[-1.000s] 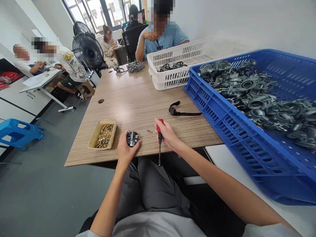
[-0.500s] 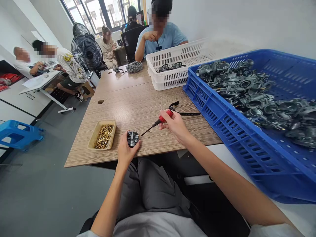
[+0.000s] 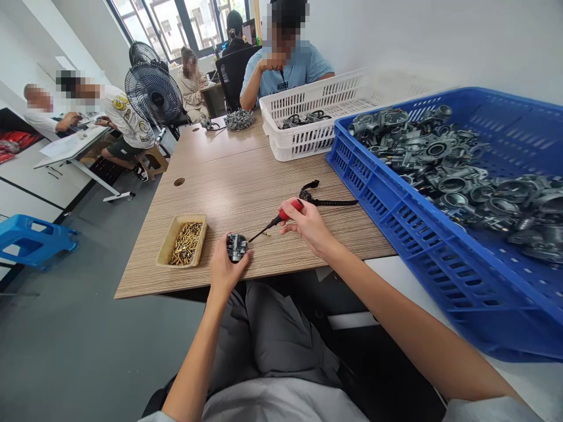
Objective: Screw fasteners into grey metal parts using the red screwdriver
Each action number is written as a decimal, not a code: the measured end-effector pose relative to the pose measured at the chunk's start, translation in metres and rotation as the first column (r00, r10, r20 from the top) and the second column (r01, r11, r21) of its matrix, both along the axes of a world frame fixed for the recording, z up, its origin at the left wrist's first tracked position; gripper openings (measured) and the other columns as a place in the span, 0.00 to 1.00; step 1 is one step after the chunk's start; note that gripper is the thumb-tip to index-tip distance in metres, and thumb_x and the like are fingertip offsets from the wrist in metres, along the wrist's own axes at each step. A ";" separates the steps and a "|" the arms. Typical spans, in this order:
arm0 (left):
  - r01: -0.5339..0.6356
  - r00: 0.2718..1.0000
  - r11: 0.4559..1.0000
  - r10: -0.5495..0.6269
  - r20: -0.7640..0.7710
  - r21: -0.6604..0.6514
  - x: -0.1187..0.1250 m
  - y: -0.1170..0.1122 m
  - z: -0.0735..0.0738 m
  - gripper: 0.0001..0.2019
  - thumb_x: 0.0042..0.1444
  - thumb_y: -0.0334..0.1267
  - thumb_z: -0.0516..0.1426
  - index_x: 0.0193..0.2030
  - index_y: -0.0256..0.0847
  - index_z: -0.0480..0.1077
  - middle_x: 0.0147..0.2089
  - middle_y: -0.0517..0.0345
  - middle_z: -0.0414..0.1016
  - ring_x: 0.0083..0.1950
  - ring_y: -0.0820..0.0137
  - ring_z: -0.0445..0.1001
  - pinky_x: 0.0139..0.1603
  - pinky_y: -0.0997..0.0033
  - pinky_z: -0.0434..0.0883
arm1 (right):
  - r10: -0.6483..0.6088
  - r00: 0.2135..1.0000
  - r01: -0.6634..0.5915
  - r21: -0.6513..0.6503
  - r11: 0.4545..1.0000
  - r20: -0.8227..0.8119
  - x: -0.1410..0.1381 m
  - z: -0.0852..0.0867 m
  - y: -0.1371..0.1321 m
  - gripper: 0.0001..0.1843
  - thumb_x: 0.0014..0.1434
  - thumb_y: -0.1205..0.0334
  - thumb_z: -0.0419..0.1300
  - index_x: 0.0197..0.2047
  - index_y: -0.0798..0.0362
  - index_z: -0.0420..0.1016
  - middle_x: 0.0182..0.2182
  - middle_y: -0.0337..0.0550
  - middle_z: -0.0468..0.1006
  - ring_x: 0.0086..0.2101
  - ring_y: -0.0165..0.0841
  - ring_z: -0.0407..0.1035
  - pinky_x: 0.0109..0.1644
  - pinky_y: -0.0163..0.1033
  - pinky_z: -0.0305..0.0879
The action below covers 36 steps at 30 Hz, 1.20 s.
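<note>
Left of the grip sits a tan tray of brass screws. The left hand is clamped around a small metal part at the table edge. The right hand is wrapped round a red-handled screwdriver, which has swung from hanging down to pointing its tip at the part; driving looks about to start. Right of it stands a blue crate of castings

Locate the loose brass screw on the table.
Head view: the loose brass screw lies on the wooden table, just under the screwdriver shaft, between the metal part and the right hand.
</note>
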<state>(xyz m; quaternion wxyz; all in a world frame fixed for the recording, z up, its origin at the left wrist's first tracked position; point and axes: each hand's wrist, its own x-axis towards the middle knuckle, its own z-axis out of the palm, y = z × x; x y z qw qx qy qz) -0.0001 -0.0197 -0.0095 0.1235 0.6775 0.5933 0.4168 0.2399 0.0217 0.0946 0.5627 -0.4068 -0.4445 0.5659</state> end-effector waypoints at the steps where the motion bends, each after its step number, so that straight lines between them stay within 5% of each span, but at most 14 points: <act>1: 0.000 1.000 1.000 0.000 0.000 0.001 0.000 0.000 0.000 0.33 0.60 0.50 0.66 0.68 0.43 0.63 0.62 0.44 0.75 0.66 0.53 0.74 0.66 0.52 0.72 | 0.000 1.000 0.000 -0.001 1.000 0.002 0.000 0.000 0.000 0.30 0.48 0.34 0.76 0.33 0.52 0.74 0.32 0.40 0.73 0.28 0.29 0.70 0.26 0.35 0.78; 36: 0.010 1.000 1.000 -0.010 -0.007 0.013 -0.001 0.001 -0.002 0.33 0.60 0.49 0.66 0.69 0.43 0.63 0.63 0.44 0.75 0.66 0.54 0.75 0.65 0.53 0.72 | 0.007 1.000 -0.007 0.033 0.999 0.003 0.000 0.002 -0.001 0.30 0.47 0.34 0.76 0.31 0.52 0.73 0.31 0.39 0.72 0.28 0.29 0.69 0.26 0.35 0.77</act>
